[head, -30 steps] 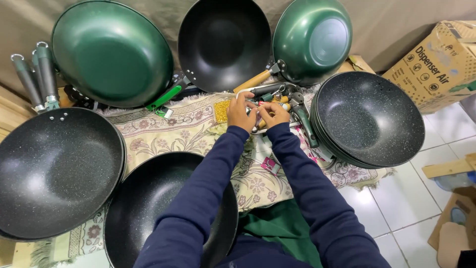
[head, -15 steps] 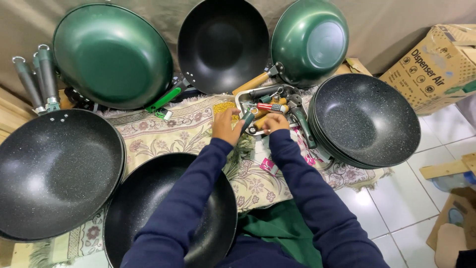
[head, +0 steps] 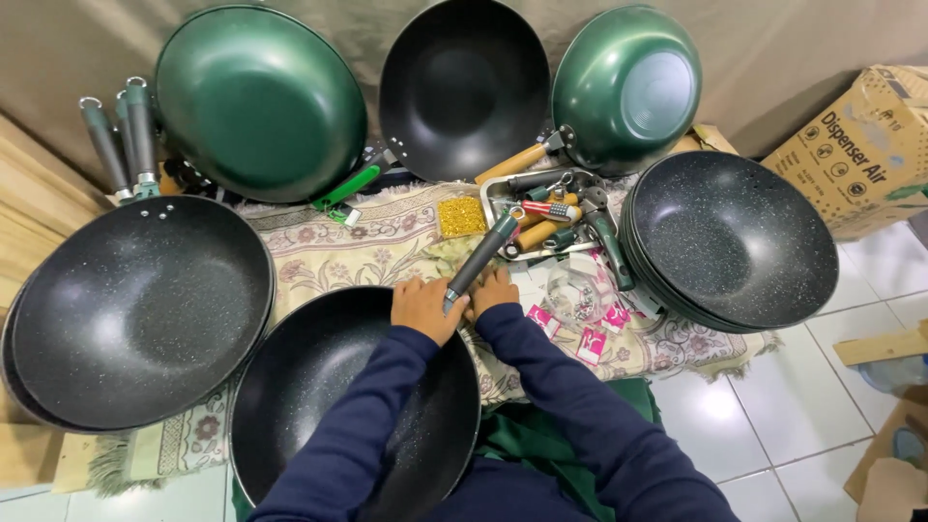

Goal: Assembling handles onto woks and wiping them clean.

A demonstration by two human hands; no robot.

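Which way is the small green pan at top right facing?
Tipped up: the small green pan leans against the backdrop, its green underside facing the camera.

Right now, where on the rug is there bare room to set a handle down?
Bare rug lies between the green wok, the left speckled pan and the gold scouring pad. The right is crowded: the handle tray, clear bag and pink packets. Both hands, left hand and right hand, grip a grey handle.

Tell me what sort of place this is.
Likely a home floor used as a makeshift cookware assembly spot: speckled black woks on a floral rug over tiled floor, a tray of loose handles, and both hands fitting a grey handle.
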